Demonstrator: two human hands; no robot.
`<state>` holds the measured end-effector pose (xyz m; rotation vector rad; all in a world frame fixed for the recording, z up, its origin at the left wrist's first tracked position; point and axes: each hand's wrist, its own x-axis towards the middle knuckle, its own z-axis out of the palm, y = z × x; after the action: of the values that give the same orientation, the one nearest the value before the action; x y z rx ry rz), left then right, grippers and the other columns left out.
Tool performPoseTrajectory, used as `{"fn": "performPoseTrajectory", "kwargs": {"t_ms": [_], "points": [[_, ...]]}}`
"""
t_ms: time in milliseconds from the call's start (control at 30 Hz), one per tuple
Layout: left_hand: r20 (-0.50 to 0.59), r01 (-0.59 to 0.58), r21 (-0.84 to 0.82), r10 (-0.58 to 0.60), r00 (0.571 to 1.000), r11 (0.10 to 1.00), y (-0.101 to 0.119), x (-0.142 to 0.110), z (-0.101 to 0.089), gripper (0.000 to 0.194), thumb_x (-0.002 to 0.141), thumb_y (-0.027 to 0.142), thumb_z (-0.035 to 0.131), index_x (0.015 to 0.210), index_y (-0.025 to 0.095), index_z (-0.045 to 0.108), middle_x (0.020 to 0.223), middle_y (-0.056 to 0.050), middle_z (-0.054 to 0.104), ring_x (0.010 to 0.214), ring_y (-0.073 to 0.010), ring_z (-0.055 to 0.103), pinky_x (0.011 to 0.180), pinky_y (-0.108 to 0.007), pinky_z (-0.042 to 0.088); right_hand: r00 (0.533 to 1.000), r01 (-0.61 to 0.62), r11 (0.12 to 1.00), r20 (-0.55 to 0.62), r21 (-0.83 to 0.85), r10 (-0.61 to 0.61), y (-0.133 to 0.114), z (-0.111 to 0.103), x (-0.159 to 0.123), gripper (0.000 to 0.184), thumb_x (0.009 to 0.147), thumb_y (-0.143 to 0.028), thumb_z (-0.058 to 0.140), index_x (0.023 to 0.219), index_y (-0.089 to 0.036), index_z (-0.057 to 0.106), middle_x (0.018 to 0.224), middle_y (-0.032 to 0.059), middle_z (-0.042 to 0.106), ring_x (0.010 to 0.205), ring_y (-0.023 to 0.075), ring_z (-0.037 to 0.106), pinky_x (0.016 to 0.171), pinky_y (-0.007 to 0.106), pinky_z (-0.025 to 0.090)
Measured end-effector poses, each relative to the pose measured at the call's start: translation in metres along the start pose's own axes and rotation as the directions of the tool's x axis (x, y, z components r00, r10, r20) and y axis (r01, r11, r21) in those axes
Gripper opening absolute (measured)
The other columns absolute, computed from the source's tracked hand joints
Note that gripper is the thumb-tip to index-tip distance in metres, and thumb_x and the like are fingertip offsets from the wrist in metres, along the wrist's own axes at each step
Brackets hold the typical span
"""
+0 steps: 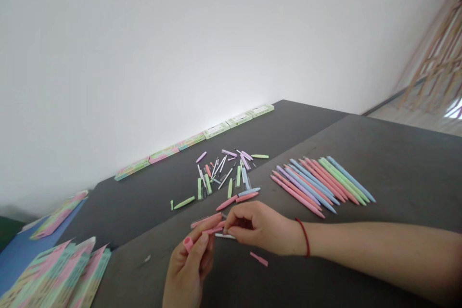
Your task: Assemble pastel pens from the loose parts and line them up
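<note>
My left hand [189,267] rises from the bottom edge and is closed round a pink pen barrel [205,221] and other pink parts. My right hand [258,226], a red cord on its wrist, reaches in from the right and pinches a thin white refill [224,236] at the barrel's end. The two hands touch over the dark table [378,183]. A small pink piece [259,259] lies on the table just below my right hand.
A row of assembled pastel pens [321,180] lies to the right. Loose pen parts [224,173] are scattered behind the hands. Flat pen boxes [195,140] line the wall. Stacked coloured packaging cards [57,274] sit at the lower left.
</note>
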<state>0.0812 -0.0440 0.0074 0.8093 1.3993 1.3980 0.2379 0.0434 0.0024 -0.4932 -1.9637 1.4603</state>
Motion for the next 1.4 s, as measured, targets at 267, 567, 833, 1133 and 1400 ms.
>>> {"fn": "performPoseTrajectory", "kwargs": {"t_ms": [267,567,833,1133,1400], "points": [[-0.019,-0.005,-0.021,0.005,1.000,1.000,0.0032,-0.0031,0.0041,0.038,0.072,0.039,0.067,0.103,0.017,0.070,0.055,0.006,0.039,0.047,-0.0045,0.028,0.042,-0.017,0.021,1.000,-0.013,0.999,-0.008,-0.033,0.012,-0.0003,-0.0002,-0.0003,0.015,0.084,-0.027,0.054,0.083,-0.013,0.062,0.067,-0.0012,0.056,0.057,0.0080,0.047,0.051,0.018,0.035],[0.004,-0.012,-0.116,0.012,1.000,0.993,-0.0067,0.0037,-0.0015,0.038,0.070,0.039,0.069,0.103,0.019,0.070,0.056,0.006,0.042,0.044,-0.0039,0.027,0.038,-0.016,0.019,0.999,0.033,0.991,-0.007,-0.131,-0.034,-0.0054,-0.0016,-0.0013,0.014,0.083,-0.022,0.053,0.083,-0.013,0.063,0.066,-0.0019,0.056,0.055,0.0076,0.044,0.050,0.018,0.033],[0.004,-0.008,-0.117,0.008,1.000,0.993,0.0002,-0.0002,0.0059,0.035,0.073,0.036,0.065,0.103,0.017,0.070,0.057,0.005,0.044,0.044,-0.0038,0.028,0.038,-0.016,0.019,0.996,0.084,0.980,-0.017,-0.181,-0.089,-0.0019,-0.0005,-0.0022,0.011,0.082,-0.018,0.051,0.083,-0.015,0.062,0.063,-0.0026,0.052,0.053,0.0077,0.043,0.049,0.018,0.033],[0.023,-0.004,-0.137,0.008,1.000,0.991,-0.0020,-0.0016,0.0037,0.032,0.075,0.035,0.065,0.103,0.018,0.069,0.061,0.004,0.047,0.045,-0.0032,0.029,0.039,-0.016,0.019,0.999,0.041,0.989,-0.030,-0.146,-0.045,0.0014,-0.0006,-0.0022,0.013,0.084,-0.024,0.053,0.084,-0.014,0.061,0.065,-0.0019,0.055,0.055,0.0080,0.044,0.050,0.018,0.034],[0.043,-0.015,-0.049,0.017,0.999,0.999,-0.0037,0.0020,0.0005,0.035,0.076,0.037,0.066,0.105,0.019,0.069,0.059,0.006,0.043,0.045,-0.0026,0.027,0.041,-0.017,0.017,0.993,0.070,0.990,-0.087,-0.124,-0.081,-0.0016,-0.0019,0.0003,0.008,0.083,-0.020,0.054,0.082,-0.014,0.059,0.067,-0.0022,0.054,0.060,0.0085,0.047,0.058,0.020,0.038]]}}
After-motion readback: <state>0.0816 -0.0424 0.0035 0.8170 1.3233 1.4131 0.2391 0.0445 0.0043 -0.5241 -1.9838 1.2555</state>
